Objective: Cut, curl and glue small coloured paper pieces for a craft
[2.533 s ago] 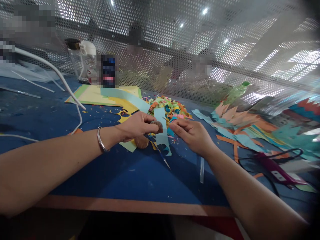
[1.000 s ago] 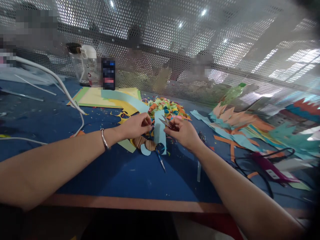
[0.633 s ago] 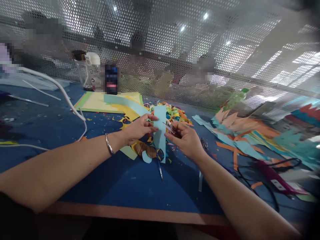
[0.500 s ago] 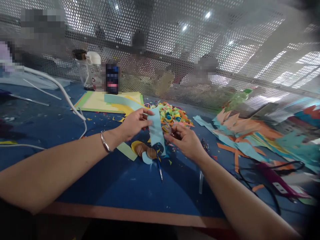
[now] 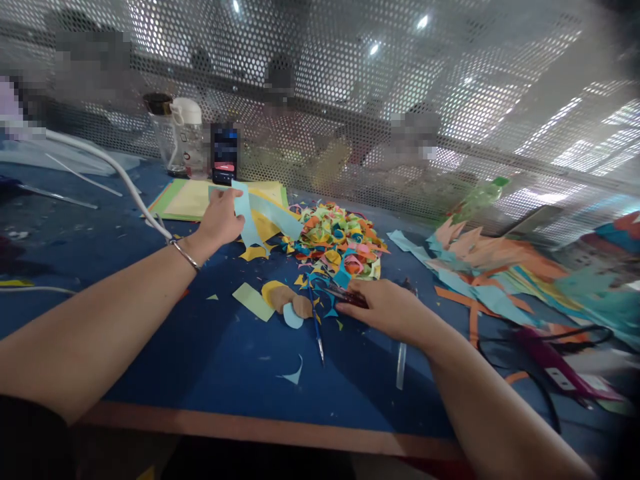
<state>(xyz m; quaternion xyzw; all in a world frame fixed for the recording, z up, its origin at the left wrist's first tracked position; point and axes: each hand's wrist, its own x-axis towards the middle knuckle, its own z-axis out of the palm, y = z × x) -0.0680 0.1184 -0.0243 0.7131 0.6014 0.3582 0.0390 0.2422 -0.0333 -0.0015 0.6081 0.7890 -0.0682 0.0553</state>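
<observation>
My left hand (image 5: 223,217) holds a light blue paper strip (image 5: 245,217) by its upper part, over the stack of coloured paper. Its fingers are closed on the strip's edge. On the right, my right hand (image 5: 383,303) lies low over the table, closed around a pair of scissors (image 5: 345,294) whose blades point left toward small blue scraps. Between the hands lie a blue pen (image 5: 318,327), overlapping round cut-outs (image 5: 283,299) in yellow, brown and pale blue, and a pale green paper piece (image 5: 253,302). A curved light blue scrap (image 5: 295,373) rests nearer the front edge.
A heap of coloured paper scraps (image 5: 340,230) is beyond my right hand. The paper stack (image 5: 187,200), a phone (image 5: 225,155) and bottles (image 5: 189,137) stand at the back left. Cut paper (image 5: 480,257) and a purple power strip (image 5: 560,367) lie right. A white cable (image 5: 120,172) arches left.
My left hand has moved left and away from me with the light blue strip. My right hand has lowered with the scissors. A curved light blue scrap now lies on the table in front.
</observation>
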